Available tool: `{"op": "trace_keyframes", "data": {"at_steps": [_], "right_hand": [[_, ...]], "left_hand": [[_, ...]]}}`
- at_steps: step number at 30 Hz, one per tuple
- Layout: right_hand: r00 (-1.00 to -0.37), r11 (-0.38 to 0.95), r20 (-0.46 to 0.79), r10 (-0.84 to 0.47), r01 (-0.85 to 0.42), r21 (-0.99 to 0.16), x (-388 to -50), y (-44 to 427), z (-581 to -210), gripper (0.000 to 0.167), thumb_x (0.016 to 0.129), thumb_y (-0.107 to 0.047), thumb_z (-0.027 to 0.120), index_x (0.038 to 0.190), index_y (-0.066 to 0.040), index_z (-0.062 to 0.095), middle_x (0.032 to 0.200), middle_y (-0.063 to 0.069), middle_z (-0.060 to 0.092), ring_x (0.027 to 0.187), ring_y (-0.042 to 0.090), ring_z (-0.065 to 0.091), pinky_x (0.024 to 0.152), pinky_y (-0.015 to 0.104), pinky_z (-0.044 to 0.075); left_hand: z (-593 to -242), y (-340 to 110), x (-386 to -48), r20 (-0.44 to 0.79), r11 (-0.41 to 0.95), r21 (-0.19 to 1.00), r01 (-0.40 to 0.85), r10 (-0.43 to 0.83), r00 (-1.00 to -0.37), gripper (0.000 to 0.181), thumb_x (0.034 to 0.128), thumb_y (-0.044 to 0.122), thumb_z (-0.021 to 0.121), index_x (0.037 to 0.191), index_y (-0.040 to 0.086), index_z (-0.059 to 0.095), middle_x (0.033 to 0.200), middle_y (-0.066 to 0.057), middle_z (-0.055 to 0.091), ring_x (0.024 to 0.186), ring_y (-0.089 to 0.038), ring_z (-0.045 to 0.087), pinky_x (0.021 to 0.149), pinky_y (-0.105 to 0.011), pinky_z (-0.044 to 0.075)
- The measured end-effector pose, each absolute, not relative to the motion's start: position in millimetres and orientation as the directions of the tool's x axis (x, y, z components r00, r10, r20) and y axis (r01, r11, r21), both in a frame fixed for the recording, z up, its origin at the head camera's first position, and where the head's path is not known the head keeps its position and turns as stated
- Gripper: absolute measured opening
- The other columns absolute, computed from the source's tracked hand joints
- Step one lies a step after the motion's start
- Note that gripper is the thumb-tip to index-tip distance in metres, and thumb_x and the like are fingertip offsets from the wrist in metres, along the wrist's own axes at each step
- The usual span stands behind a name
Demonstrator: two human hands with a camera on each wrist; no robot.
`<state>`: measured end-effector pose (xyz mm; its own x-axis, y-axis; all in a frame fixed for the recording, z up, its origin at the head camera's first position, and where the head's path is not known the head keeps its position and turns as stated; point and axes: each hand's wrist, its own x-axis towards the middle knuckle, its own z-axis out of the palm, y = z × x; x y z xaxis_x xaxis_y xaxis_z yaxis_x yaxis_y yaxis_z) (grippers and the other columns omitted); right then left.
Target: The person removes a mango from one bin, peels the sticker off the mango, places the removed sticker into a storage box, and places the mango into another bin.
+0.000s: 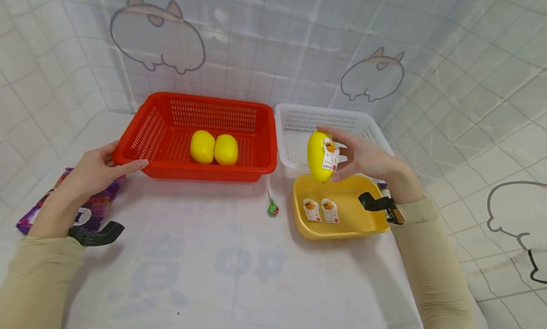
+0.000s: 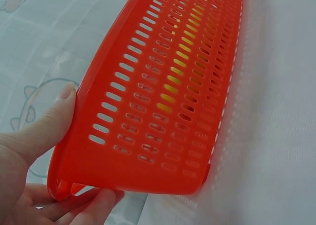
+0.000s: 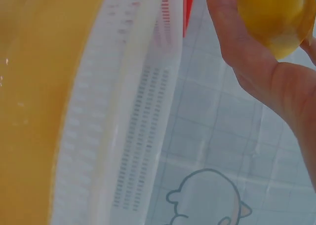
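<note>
My left hand (image 1: 91, 170) grips the near left corner of a red plastic basket (image 1: 205, 172). In the left wrist view its thumb lies on the rim and its fingers curl beneath. Two yellow mangoes (image 1: 225, 150) lie side by side in that basket. My right hand (image 1: 367, 155) holds another yellow mango (image 1: 317, 153) upright above the yellow tub and the white basket. On this mango is a white sticker (image 1: 331, 154) with a fruit picture. In the right wrist view only the lower part of the held mango (image 3: 276, 22) shows, between thumb and fingers.
A white basket (image 1: 299, 115) stands right of the red one, with a yellow tub (image 1: 342, 235) before it. Two similar stickers (image 1: 330, 211) are in the tub. A green-wrapped lollipop (image 1: 272, 208) lies left of it. Under my left forearm is a purple packet (image 1: 100, 205).
</note>
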<state>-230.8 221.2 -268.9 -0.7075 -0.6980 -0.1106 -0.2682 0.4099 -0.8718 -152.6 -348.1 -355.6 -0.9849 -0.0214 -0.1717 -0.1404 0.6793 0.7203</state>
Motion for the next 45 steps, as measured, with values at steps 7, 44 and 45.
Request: {"op": "trace_keyframes", "data": {"at_steps": [7,44,45], "right_hand": [[-0.707,0.387,-0.094,-0.701,-0.267,-0.883,-221,216,-278,0.106,0.074,-0.001,0.085,0.157,-0.033,0.028,0.155,-0.002,0.032,0.114,0.033,0.059,0.101,0.046,0.053],[-0.709,0.461,-0.120,-0.695,-0.311,-0.831,-144,141,-315,0.105,0.073,-0.008,0.089,0.153,-0.044,0.031,0.140,0.000,0.038,0.121,0.024,0.046,0.091,0.034,0.058],[-0.705,0.457,-0.117,-0.699,-0.315,-0.832,-142,137,-316,0.105,0.073,-0.008,0.089,0.154,-0.043,0.031,0.139,0.001,0.038,0.121,0.024,0.045,0.091,0.035,0.058]], "left_hand": [[-357,-348,-153,-0.168,0.681,0.719,-0.139,-0.024,-0.985,0.101,0.0931,0.062,0.056,0.161,0.009,0.004,0.146,-0.030,0.042,0.125,-0.042,0.041,0.084,-0.045,0.045],[-356,-350,-152,-0.146,0.680,0.719,-0.147,-0.059,-0.987,0.108,0.0895,0.065,0.060,0.161,0.011,-0.001,0.152,-0.034,0.034,0.132,-0.052,0.035,0.093,-0.072,0.039],[-356,-349,-152,-0.143,0.679,0.719,-0.146,-0.060,-0.988,0.108,0.0894,0.065,0.060,0.161,0.010,0.000,0.152,-0.033,0.034,0.131,-0.051,0.036,0.093,-0.071,0.039]]}}
